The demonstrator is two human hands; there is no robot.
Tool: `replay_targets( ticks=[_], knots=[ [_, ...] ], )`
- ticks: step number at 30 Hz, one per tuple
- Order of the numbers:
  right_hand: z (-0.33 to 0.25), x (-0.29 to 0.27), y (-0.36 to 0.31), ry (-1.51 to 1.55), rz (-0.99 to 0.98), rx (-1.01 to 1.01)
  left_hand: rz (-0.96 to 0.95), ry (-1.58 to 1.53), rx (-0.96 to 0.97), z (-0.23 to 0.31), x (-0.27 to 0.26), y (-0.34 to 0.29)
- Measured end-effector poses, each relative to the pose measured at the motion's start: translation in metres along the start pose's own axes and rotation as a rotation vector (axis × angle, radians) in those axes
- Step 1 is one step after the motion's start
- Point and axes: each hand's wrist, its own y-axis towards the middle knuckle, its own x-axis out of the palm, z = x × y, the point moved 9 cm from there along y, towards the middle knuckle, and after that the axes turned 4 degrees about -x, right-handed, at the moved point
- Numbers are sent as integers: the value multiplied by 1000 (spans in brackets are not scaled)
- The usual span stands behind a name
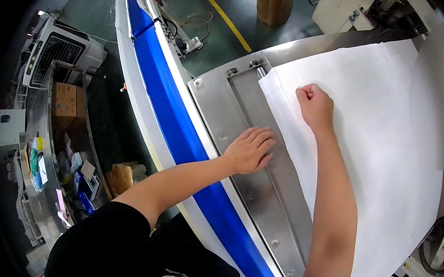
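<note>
Sheet material [385, 142], white and broad, covers much of the steel counter [212, 98] in the head view. The right hand [317, 109] is curled closed over it near its left edge; whether it pinches a layer, I cannot tell. The left hand [250, 150] is palm-down, fingers extended, over bare metal. The step looks like positioning that edge; the next move calls for even, crease-free handling.

Sheet [388, 169], white, large: spread across right half of frame, lengthwise line near left edge; on metal table [261, 200], grey, at centre.
</note>
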Motion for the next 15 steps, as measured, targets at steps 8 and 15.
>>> replay_targets(
  ticks=[8, 15],
  knots=[
    [2, 4, 4, -72, 1, 45, -19, 0, -11, -3, 3, 1],
    [12, -1, 4, -178, 83, 45, 118, -41, -86, -28, -17, 30]
  ],
)
